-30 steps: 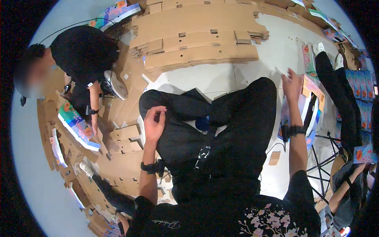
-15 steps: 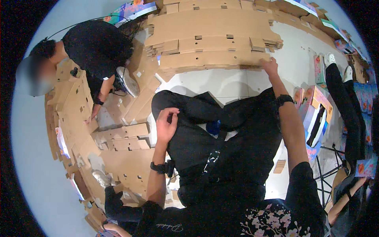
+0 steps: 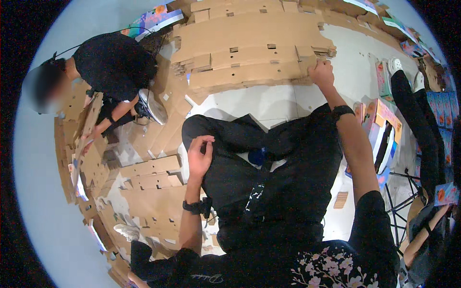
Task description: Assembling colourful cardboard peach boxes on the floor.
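A stack of flattened brown cardboard boxes (image 3: 249,36) lies on the floor in front of my crossed legs. At its near right corner, my right hand (image 3: 322,75) has its fingers bent over the edge of the top flattened cardboard box (image 3: 249,74); the fingertips are partly hidden. My left hand (image 3: 199,156) rests on my left thigh. Its fingers are loosely bent, the thumb stands apart, and nothing is in it.
On the left, a co-worker (image 3: 117,65) bends over, holding a tilted cardboard sheet (image 3: 89,127). More flattened cardboard (image 3: 153,201) lies at my left. Printed boxes (image 3: 384,122) stand at my right, near another person's legs (image 3: 413,110) and a black metal stand (image 3: 401,197).
My right hand has closed more tightly at the stack's corner, while my left hand stays on my thigh. The co-worker at left has raised a cardboard sheet off the floor.
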A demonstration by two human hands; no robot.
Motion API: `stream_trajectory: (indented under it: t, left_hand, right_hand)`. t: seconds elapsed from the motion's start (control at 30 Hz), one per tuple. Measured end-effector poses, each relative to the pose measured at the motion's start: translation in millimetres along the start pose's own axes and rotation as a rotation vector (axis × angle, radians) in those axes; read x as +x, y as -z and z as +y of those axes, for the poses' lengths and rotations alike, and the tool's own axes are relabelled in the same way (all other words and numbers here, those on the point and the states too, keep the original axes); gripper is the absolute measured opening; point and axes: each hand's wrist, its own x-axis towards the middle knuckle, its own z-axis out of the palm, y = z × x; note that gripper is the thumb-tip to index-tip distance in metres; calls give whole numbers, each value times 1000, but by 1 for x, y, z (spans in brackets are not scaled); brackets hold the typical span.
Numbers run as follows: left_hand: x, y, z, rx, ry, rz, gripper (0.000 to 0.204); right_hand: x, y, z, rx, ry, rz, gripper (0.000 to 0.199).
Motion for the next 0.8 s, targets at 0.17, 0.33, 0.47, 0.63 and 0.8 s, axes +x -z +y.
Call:
stream_trajectory:
  t: [0.17,0.33,0.47,0.63,0.8]
  left_hand:
    - [-1,1,1,-39,51,-4,15]
    - [-1,2,4,-36,65,-22,15]
    - [-2,4,5,-15,-4,0,14]
    - [-7,7,11,-84,-73,45,13]
    - [-12,7,36,-168,-59,-4,14]
  right_hand:
    - [8,8,-20,464,-346,-95,36]
    - [32,50,-4,500,-280,-200,35]
    - [19,129,4,1254,-519,-252,36]
    - [-45,224,-17,1855,-505,-454,35]
    - [-119,276,-46,2196,-737,-474,37]
